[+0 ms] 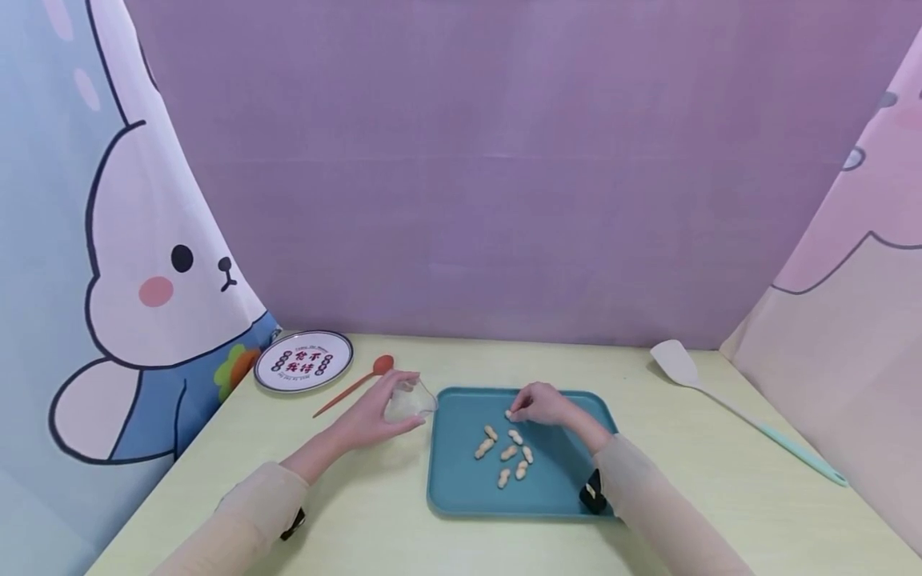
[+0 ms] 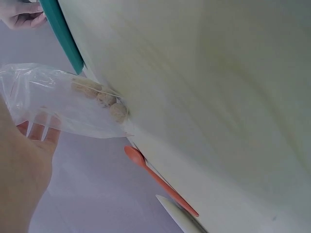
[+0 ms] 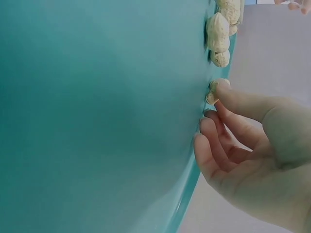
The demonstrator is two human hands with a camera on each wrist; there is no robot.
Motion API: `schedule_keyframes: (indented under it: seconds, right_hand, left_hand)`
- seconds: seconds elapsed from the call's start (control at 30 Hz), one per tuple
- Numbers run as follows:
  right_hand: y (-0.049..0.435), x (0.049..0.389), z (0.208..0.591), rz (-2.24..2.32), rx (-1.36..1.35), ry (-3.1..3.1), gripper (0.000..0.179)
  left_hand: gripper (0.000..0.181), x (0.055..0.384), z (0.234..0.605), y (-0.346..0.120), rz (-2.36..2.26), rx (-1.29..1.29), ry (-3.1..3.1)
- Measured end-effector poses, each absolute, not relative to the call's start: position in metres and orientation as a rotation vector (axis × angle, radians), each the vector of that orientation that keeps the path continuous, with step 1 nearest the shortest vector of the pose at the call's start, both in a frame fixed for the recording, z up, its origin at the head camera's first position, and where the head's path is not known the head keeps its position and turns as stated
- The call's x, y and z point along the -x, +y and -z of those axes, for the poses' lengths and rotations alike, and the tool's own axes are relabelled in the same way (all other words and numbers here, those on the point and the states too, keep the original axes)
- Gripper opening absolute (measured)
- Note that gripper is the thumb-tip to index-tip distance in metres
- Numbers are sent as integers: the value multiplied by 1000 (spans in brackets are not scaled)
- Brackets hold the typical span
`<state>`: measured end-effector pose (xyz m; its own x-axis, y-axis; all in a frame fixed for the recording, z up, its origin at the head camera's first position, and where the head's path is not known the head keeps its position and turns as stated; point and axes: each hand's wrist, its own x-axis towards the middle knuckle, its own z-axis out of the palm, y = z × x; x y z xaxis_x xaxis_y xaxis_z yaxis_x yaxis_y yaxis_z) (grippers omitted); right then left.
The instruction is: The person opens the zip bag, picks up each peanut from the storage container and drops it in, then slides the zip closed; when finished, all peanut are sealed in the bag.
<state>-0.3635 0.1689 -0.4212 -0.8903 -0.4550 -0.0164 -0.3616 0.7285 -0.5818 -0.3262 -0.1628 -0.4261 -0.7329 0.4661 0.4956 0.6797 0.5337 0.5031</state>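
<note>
We count eight peanuts [image 1: 509,453] at one tray [image 1: 461,496]; one bag [image 1: 406,403], one plate [image 1: 304,362], one spoon [image 1: 358,385] left; one spatula [image 1: 759,427] right.

the tray [image 1: 454,480] appears to be smooth plastic with a soft sheen; the in-shell peanuts [image 3: 218,33] are matt, rough and pitted. the bag [image 2: 73,114] is thin, clear plastic, glossy and creased. the spoon [image 2: 163,183] looks smooth; the backdrop [image 1: 446,200] is matt, faintly creased cloth.

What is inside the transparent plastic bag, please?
The transparent plastic bag, held by the left hand, contains peanuts. At least three are visible; whether more lie behind them cannot be seen.
</note>
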Motion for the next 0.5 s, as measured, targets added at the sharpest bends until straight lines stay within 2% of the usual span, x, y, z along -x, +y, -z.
schedule_keyframes:
  seconds: [0.5]
  right_hand:
    - [165, 359, 408, 1184, 716, 2751, 15]
  left_hand:
    - [67, 322, 423, -161, 1022, 951, -2473]
